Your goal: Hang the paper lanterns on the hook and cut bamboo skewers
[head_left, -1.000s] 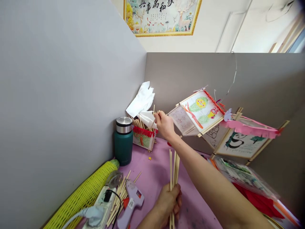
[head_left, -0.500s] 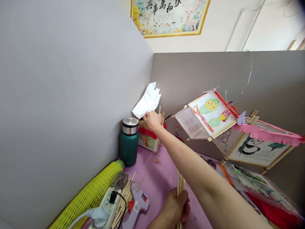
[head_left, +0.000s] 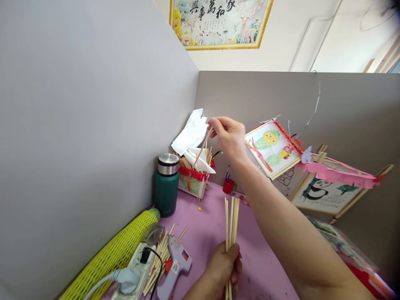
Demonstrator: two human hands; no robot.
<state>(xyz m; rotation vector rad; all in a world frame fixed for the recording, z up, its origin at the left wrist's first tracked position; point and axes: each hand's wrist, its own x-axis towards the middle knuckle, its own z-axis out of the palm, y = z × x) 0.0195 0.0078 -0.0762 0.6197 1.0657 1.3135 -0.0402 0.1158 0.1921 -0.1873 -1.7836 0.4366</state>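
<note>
Several pale wooden sticks (head_left: 232, 221) stand nearly upright in my left hand (head_left: 223, 266), its fingers wrapped round them low over the purple tabletop. Higher up, my right hand (head_left: 227, 134) pinches the top of a single wooden stick (head_left: 203, 146). That stick slants down to a decorated box (head_left: 192, 183) with a red fringe, packed with more sticks. White tissue paper (head_left: 191, 133) lies over the box's top, and part of it droops across the front beside the pinched stick.
A green bottle (head_left: 166, 187) stands left of the box. Nearer are a glue gun (head_left: 176, 262), loose sticks (head_left: 162, 252), a power strip (head_left: 133, 266) and a yellow woven roll (head_left: 109, 258). Paper lanterns (head_left: 273, 148) hang at right. A small red pot (head_left: 229, 186) sits at the back.
My right hand has risen from the box and moved right, drawing up a stick. Part of the tissue now hangs over the box front. My left hand keeps its sticks.
</note>
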